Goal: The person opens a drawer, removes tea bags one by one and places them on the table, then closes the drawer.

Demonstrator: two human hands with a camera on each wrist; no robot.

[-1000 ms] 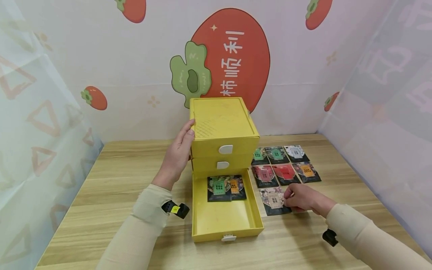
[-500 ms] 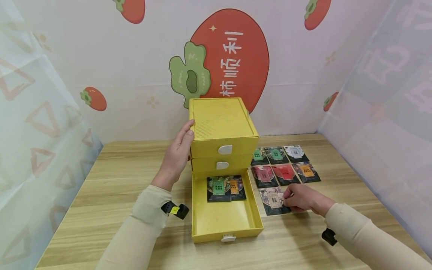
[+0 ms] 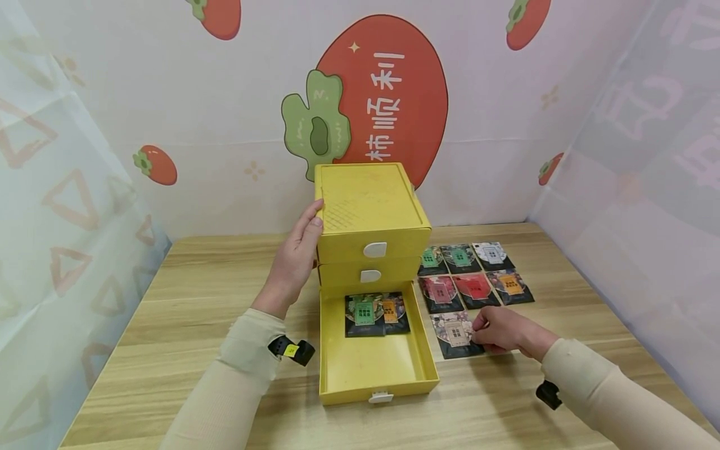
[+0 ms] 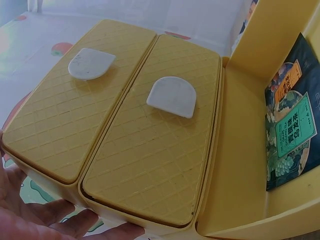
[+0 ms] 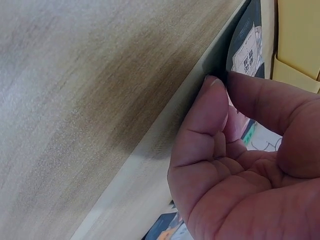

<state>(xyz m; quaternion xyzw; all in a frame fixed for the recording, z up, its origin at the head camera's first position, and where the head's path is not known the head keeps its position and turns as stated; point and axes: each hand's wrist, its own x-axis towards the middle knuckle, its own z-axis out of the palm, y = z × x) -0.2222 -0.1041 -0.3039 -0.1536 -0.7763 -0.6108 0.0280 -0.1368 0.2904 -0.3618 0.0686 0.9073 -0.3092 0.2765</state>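
A yellow drawer cabinet point(image 3: 372, 244) stands on the table, its lowest drawer point(image 3: 378, 369) pulled out. My left hand point(image 3: 294, 262) rests on the cabinet's left side, fingertips at the top edge; in the left wrist view the fingers point(image 4: 75, 220) lie along its side. Inside the drawer lie two overlapping tea sachets, one with a green label point(image 3: 364, 314), one with an orange label point(image 3: 397, 312). Right of the drawer, my right hand point(image 3: 505, 330) pinches the right edge of a tea sachet with a beige label point(image 3: 454, 334). In the right wrist view, thumb and forefinger meet at that sachet point(image 5: 246, 50).
Several more tea sachets lie in two rows behind the right hand, among them one with a red label point(image 3: 475, 289) and one with a white label point(image 3: 492, 255). Two shut drawers with white pulls point(image 3: 375, 249) sit above the pulled-out one. A printed backdrop point(image 3: 236, 125) stands behind the table.
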